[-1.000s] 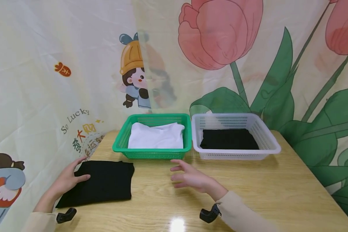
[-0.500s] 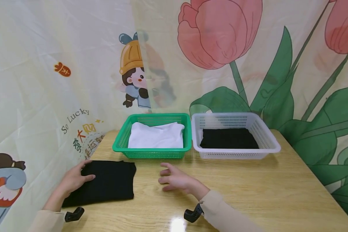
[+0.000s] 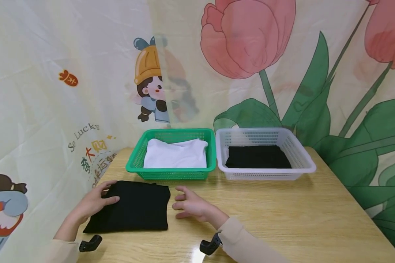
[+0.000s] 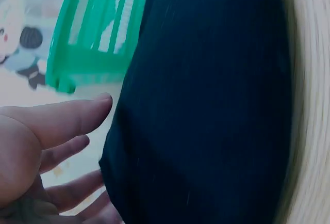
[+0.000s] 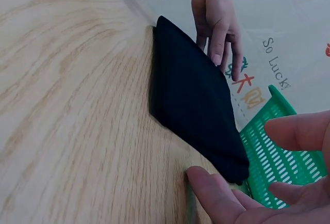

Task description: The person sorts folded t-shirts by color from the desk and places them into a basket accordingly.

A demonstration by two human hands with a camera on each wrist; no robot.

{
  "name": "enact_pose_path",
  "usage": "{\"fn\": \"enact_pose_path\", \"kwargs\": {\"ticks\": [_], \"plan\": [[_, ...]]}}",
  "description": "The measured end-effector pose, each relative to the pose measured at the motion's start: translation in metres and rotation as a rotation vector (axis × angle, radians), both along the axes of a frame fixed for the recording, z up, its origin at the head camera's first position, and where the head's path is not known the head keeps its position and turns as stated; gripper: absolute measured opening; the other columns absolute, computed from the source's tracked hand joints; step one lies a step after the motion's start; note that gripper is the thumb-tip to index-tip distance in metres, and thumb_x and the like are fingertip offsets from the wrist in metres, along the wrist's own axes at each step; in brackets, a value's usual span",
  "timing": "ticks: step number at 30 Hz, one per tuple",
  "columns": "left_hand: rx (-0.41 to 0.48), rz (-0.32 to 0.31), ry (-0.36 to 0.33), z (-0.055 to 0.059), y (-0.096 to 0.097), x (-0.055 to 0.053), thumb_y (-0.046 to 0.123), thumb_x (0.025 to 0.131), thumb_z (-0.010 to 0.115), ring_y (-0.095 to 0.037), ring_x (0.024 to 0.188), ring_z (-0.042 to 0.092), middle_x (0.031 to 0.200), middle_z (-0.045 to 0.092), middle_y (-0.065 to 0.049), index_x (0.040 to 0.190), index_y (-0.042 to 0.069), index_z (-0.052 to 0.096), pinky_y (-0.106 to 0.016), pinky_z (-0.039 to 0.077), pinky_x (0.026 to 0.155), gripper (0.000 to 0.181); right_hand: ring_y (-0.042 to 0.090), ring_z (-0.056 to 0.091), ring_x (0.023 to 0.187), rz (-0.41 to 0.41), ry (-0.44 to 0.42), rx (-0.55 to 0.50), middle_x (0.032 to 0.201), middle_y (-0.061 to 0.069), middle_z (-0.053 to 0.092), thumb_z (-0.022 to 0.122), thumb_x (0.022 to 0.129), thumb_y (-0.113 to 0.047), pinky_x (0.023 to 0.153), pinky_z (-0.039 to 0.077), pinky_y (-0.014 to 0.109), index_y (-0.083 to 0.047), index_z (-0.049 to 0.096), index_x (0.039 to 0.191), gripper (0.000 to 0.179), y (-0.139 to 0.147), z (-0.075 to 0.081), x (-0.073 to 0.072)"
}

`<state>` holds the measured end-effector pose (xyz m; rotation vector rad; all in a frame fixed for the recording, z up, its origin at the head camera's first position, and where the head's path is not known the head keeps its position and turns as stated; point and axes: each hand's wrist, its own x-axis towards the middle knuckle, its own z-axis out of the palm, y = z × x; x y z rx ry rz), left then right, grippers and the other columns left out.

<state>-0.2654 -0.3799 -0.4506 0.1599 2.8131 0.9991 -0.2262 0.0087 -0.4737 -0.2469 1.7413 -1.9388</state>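
A folded black cloth (image 3: 138,208) lies flat on the wooden table, at the left. At its left edge is my left hand (image 3: 93,204), thumb over the corner in the head view. The left wrist view shows that thumb and the spread fingers (image 4: 77,188) along the side of the cloth (image 4: 206,100), not wrapped round it. Just beyond the right edge of the cloth, my right hand (image 3: 197,206) holds nothing, fingers apart and slightly bent. From the right wrist, its fingertips (image 5: 198,175) appear beside the near corner of the cloth (image 5: 196,95).
Behind the cloth stands a green basket (image 3: 171,174) with a folded white cloth (image 3: 176,155) inside. A white basket (image 3: 266,175) beside it holds another folded black cloth (image 3: 258,157). A printed curtain (image 3: 102,73) hangs along the back and left of the table (image 3: 283,219).
The black cloth has slid right along the table, with my left hand moving right at its edge. My right hand has come left, closer to the cloth. Both baskets stay in place.
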Motion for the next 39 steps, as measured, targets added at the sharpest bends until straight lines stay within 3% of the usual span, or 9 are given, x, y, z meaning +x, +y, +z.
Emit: {"fn": "enact_pose_path", "kwargs": {"ticks": [6,11,15,19,24,28,34,39], "plan": [[-0.022,0.048,-0.046,-0.001,-0.034,0.009,0.039,0.101,0.075,-0.067,0.137,0.036,0.157,0.031,-0.046,0.163,-0.004,0.028,-0.073,0.043,0.103,0.089,0.041,0.061,0.127,0.024,-0.034,-0.003,0.152,0.03,0.044,0.068,0.098,0.0,0.098,0.057,0.057,-0.004,0.024,0.167,0.081,-0.01,0.001,0.006],[0.017,0.037,-0.162,-0.004,-0.039,0.015,0.044,0.102,0.072,-0.067,0.141,0.034,0.157,0.028,-0.048,0.165,-0.003,0.02,-0.07,0.046,0.102,0.094,0.044,0.062,0.127,0.017,-0.037,-0.016,0.151,0.031,0.045,0.067,0.096,0.002,0.098,0.057,0.059,-0.005,0.022,0.167,0.085,-0.019,0.0,0.008],[0.047,0.015,-0.2,-0.006,-0.035,0.017,0.043,0.101,0.074,-0.065,0.143,0.03,0.158,0.025,-0.047,0.166,-0.001,0.019,-0.068,0.046,0.102,0.096,0.046,0.062,0.128,0.009,-0.039,-0.026,0.15,0.03,0.045,0.067,0.096,0.003,0.097,0.057,0.06,-0.006,0.018,0.168,0.088,-0.028,-0.001,0.009],[0.136,-0.001,-0.221,-0.011,-0.027,0.018,0.037,0.1,0.076,-0.064,0.144,0.025,0.161,0.018,-0.045,0.167,0.0,0.017,-0.069,0.044,0.103,0.097,0.045,0.062,0.127,-0.013,-0.046,-0.018,0.151,0.03,0.045,0.066,0.097,0.002,0.098,0.057,0.059,-0.005,0.016,0.168,0.088,-0.033,-0.003,0.012],[0.243,-0.027,-0.262,-0.016,-0.016,0.021,0.036,0.102,0.074,-0.063,0.15,0.013,0.166,0.007,-0.041,0.172,0.012,0.008,-0.072,0.039,0.107,0.099,0.043,0.065,0.123,-0.055,-0.045,-0.01,0.151,0.031,0.045,0.067,0.095,0.005,0.098,0.056,0.059,-0.004,0.018,0.168,0.088,-0.033,-0.004,0.012],[0.285,-0.059,-0.266,-0.018,-0.007,0.024,0.033,0.104,0.072,-0.06,0.15,0.014,0.167,0.009,-0.038,0.173,0.021,0.005,-0.072,0.037,0.108,0.097,0.041,0.065,0.122,-0.076,-0.044,0.005,0.151,0.031,0.046,0.067,0.094,0.003,0.099,0.056,0.059,-0.002,0.019,0.167,0.088,-0.027,-0.003,0.011],[0.345,-0.116,-0.247,-0.021,0.007,0.022,0.031,0.105,0.069,-0.059,0.154,0.006,0.173,-0.001,-0.031,0.173,0.029,0.006,-0.077,0.027,0.114,0.093,0.04,0.064,0.121,-0.081,-0.048,0.006,0.152,0.032,0.045,0.067,0.094,0.003,0.102,0.055,0.056,-0.004,0.018,0.169,0.09,-0.01,-0.003,0.006],[0.36,-0.146,-0.255,-0.021,0.02,0.02,0.033,0.107,0.066,-0.056,0.155,0.007,0.172,0.002,-0.029,0.172,0.034,0.011,-0.075,0.028,0.114,0.085,0.041,0.062,0.127,-0.067,-0.035,0.018,0.155,0.034,0.042,0.066,0.096,0.001,0.107,0.051,0.056,-0.007,0.018,0.17,0.089,0.005,-0.004,0.002]]}}
